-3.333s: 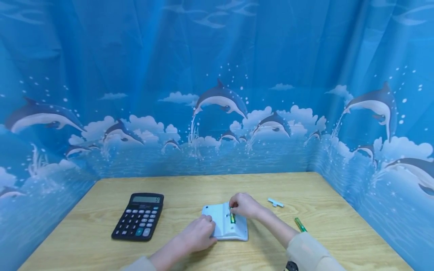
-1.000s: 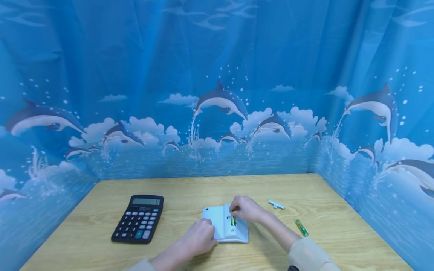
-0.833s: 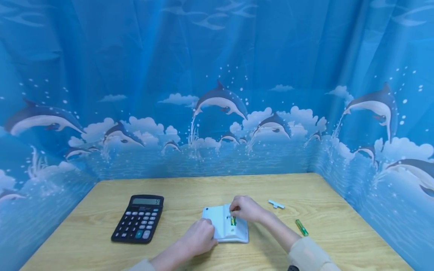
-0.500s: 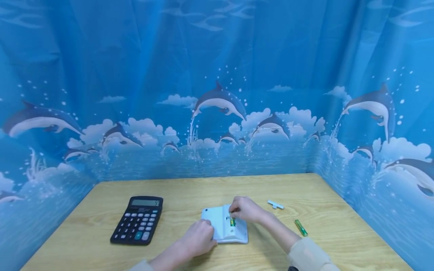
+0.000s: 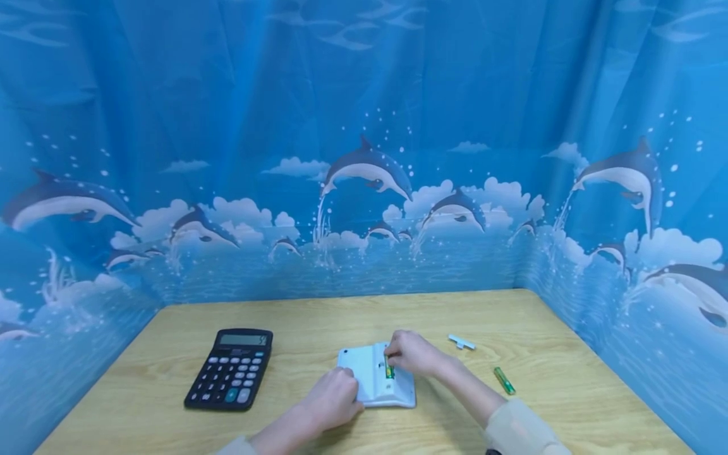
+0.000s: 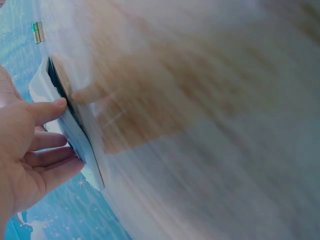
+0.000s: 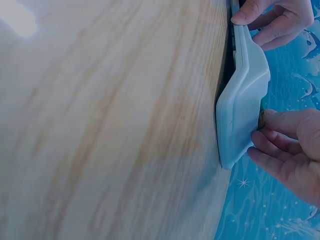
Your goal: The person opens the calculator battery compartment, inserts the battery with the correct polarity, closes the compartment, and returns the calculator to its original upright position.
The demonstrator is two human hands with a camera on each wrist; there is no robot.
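A pale blue calculator point(image 5: 357, 365) lies face down on the wooden table, its back with the battery slot turned up. My left hand point(image 5: 334, 398) grips its left side; in the left wrist view the thumb point(image 6: 50, 111) lies on its edge. At the slot, my right hand point(image 5: 415, 354) pinches a green battery point(image 5: 389, 369) by its far end. The right wrist view shows the fingertips close over the raised part of the back, hiding most of the battery point(image 7: 261, 117). A second green battery point(image 5: 503, 380) lies loose to the right of the calculator.
A small pale blue battery cover point(image 5: 461, 342) rests on the table behind the right forearm. Off to the left stands a black calculator point(image 5: 230, 370) with its display lit. A blue dolphin-print curtain point(image 5: 341, 265) borders the table point(image 5: 307, 322) at the back and sides.
My right hand stays at the slot with only slight shifts, and more of the battery's far end shows now. My right sleeve has moved off the loose battery. The left hand holds its place.
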